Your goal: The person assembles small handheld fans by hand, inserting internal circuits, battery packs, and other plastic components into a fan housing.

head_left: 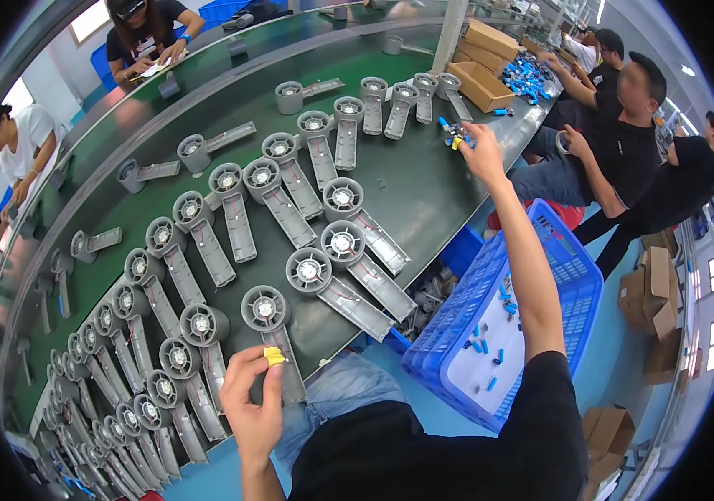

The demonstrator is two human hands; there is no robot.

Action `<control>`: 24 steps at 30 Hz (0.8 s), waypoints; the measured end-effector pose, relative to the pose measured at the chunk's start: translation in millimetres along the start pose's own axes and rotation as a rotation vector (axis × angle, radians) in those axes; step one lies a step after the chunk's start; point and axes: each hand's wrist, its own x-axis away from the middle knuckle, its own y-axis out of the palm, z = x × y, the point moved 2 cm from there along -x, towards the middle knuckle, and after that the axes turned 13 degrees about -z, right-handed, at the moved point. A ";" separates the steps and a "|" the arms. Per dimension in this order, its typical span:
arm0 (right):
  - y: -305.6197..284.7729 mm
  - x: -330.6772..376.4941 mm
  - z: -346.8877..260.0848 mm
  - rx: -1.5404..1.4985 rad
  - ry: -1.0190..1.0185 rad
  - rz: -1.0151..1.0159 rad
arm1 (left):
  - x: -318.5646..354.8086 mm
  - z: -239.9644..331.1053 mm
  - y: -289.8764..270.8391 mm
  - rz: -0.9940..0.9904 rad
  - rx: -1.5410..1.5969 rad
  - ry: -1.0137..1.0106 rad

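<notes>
Between thumb and fingers, my left hand [254, 409] pinches a small yellow piece [273, 356], perhaps tape or paper. It is just in front of a grey handheld fan housing [265, 309] with a round head and an open handle shell. My right hand [484, 154] stretches far out over the green bench, its fingers closed at a small cluster of blue cylinders [449, 132] that look like battery cells. A yellow bit [458, 144] shows at those fingertips. Whether the cluster is lifted or rests on the bench I cannot tell.
Many similar fan housings [343, 196] stand in rows on the bench [390, 175]. Beside me is a blue plastic basket [574, 292] with loose blue cylinders. A cardboard box [480, 86] and a blue cylinder pile [531, 77] lie at the far right, near a seated co-worker [616, 142].
</notes>
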 end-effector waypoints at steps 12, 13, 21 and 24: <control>-33.7 25.0 -43.7 -0.932 0.266 -0.104 | 9.9 -0.1 -9.3 -0.004 0.004 0.053; -33.7 27.9 -45.7 -0.978 0.249 -0.175 | 10.0 1.1 -9.8 -0.007 0.003 0.060; -57.5 98.1 -197.5 -1.140 0.083 -0.505 | 2.6 10.5 -18.6 0.084 -0.043 0.101; -63.3 136.3 -260.5 -1.192 0.032 -0.666 | -6.7 18.3 -18.3 0.090 -0.011 0.133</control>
